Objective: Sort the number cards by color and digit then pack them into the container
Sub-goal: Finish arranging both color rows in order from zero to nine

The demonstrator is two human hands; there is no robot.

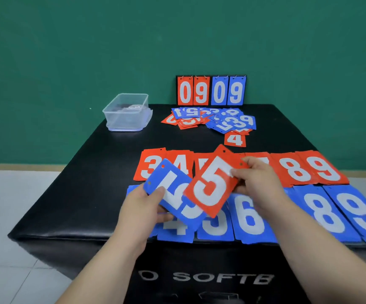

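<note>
My left hand [143, 205] grips a tilted blue 5 card [171, 191] above the near row. My right hand [258, 178] pinches a red 5 card [212, 185] by its right edge; this card overlaps the blue one. On the black surface a row of red cards [304, 170] shows 3, 4, 8, 9, and a nearer row of blue cards [331, 213] shows 4, 5, 6, 8, 9. An unsorted heap of red and blue cards [217, 119] lies farther back, with a red 4 [235, 139] at its near side. The clear plastic container [126, 113] stands at the back left.
A scoreboard stand [211, 90] reading 09 in red and 09 in blue stands at the back edge against the green wall. The black padded box [85, 189] has bare surface on its left half. A light tiled floor [6, 216] surrounds it.
</note>
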